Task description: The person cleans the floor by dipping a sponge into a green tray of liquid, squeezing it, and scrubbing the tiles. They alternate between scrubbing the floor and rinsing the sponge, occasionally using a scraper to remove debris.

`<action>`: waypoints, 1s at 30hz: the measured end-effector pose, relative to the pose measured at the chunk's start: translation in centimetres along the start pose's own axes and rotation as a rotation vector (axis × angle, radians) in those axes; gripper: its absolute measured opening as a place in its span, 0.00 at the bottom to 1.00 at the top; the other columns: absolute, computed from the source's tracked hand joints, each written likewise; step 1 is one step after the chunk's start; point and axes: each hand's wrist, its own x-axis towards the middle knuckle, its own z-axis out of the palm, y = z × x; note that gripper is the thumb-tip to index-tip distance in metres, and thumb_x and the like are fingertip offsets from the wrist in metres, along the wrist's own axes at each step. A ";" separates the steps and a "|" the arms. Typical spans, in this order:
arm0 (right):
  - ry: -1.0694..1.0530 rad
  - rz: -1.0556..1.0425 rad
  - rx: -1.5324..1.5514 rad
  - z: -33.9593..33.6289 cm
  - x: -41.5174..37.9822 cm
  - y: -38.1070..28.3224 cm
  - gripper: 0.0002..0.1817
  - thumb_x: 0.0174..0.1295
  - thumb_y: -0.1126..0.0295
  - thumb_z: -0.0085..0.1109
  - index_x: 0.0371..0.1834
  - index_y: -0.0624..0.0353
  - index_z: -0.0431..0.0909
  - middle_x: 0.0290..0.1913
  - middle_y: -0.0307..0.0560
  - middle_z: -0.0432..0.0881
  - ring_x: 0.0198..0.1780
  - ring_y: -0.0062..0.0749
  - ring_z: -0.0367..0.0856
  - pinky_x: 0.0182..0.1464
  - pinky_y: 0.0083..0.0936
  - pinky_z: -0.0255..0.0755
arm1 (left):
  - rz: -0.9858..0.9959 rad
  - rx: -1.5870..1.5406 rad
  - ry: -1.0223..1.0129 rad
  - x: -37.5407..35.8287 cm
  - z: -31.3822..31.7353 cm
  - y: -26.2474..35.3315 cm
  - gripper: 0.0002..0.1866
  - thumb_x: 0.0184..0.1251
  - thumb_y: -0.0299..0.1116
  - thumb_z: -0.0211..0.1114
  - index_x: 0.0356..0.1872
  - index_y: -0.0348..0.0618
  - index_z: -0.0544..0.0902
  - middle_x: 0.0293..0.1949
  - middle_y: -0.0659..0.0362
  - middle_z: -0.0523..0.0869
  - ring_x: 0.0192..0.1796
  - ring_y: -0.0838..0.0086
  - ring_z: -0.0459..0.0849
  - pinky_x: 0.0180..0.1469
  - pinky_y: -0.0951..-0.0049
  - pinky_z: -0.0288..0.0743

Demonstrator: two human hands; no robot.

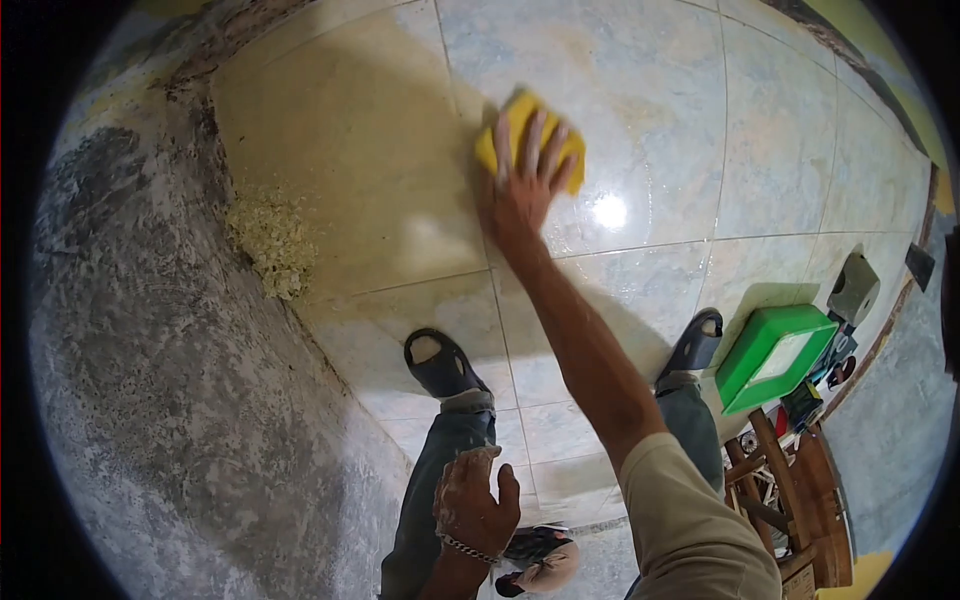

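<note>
My right hand [522,200] lies spread on a yellow sponge or cloth [533,112], pressing it flat against the wet tiled floor [640,120]. Its fingers point away from me. My left hand [478,505], with a chain bracelet at the wrist, hangs near my left knee; its thumb stands apart from the fingers, nothing shows in it, and pale residue coats the skin. Left of the yellow piece, a dull yellowish film covers the tiles, while the tiles to the right look glossy.
Pale crumbly debris [272,240] lies against the rough grey wall [150,330]. At the right are a green tray [737,372], a grey block [855,288], tools and wooden furniture [820,500]. My dark shoes [440,365] stand on the tiles. Another person [550,562] appears at the bottom.
</note>
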 end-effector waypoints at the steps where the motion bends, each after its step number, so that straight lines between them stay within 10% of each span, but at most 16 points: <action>1: 0.077 -0.014 0.004 0.7 3.5 -1.2 0.37 0.66 0.53 0.57 0.79 0.39 0.58 0.81 0.61 0.47 0.80 0.72 0.36 0.74 0.73 0.30 | 0.013 -0.009 0.005 -0.1 -0.1 -0.1 0.10 0.63 0.29 0.64 0.44 0.36 0.81 0.42 0.45 0.86 0.45 0.49 0.85 0.51 0.55 0.79; 5: 0.158 -0.133 0.048 2.8 15.1 -6.7 0.33 0.71 0.53 0.51 0.79 0.36 0.58 0.83 0.55 0.45 0.81 0.69 0.36 0.74 0.73 0.31 | 0.042 -0.021 0.042 -0.2 0.0 -1.2 0.12 0.64 0.33 0.63 0.45 0.40 0.82 0.43 0.49 0.85 0.45 0.53 0.85 0.49 0.55 0.78; 7: 0.468 -0.448 -0.119 3.4 17.4 -9.0 0.25 0.71 0.53 0.52 0.68 0.49 0.74 0.67 0.55 0.75 0.71 0.53 0.66 0.70 0.63 0.57 | 0.037 -0.019 0.064 -0.3 0.1 -1.7 0.12 0.65 0.34 0.63 0.46 0.40 0.82 0.43 0.49 0.86 0.45 0.53 0.85 0.49 0.55 0.78; 10: 0.004 -0.598 -0.031 3.2 16.5 -8.0 0.30 0.71 0.50 0.52 0.76 0.33 0.63 0.82 0.46 0.50 0.82 0.60 0.39 0.77 0.68 0.32 | 0.051 -0.032 0.098 -0.9 0.8 -2.0 0.12 0.65 0.35 0.63 0.46 0.40 0.82 0.43 0.50 0.86 0.45 0.54 0.85 0.49 0.56 0.78; 13: -0.196 -0.809 -0.114 0.8 13.3 -3.7 0.31 0.69 0.52 0.56 0.76 0.28 0.62 0.82 0.39 0.51 0.82 0.53 0.41 0.77 0.67 0.41 | 0.053 -0.053 0.082 -1.1 0.3 -1.3 0.12 0.65 0.33 0.64 0.46 0.38 0.82 0.43 0.48 0.86 0.46 0.52 0.84 0.50 0.55 0.78; 24: -0.175 -0.249 -0.063 -3.0 -12.1 3.9 0.40 0.59 0.59 0.64 0.78 0.39 0.63 0.83 0.53 0.46 0.81 0.65 0.40 0.75 0.69 0.36 | -0.009 -0.129 0.022 -1.6 -0.4 -1.6 0.13 0.66 0.35 0.63 0.46 0.39 0.82 0.43 0.47 0.85 0.47 0.50 0.84 0.52 0.53 0.77; 30: -0.035 -0.263 -0.059 2.7 -1.3 -7.0 0.39 0.62 0.56 0.62 0.78 0.39 0.61 0.81 0.58 0.48 0.79 0.71 0.45 0.72 0.75 0.43 | -0.029 -0.105 0.023 -1.8 -0.6 -2.4 0.13 0.66 0.34 0.62 0.46 0.38 0.82 0.44 0.46 0.85 0.47 0.50 0.84 0.52 0.53 0.77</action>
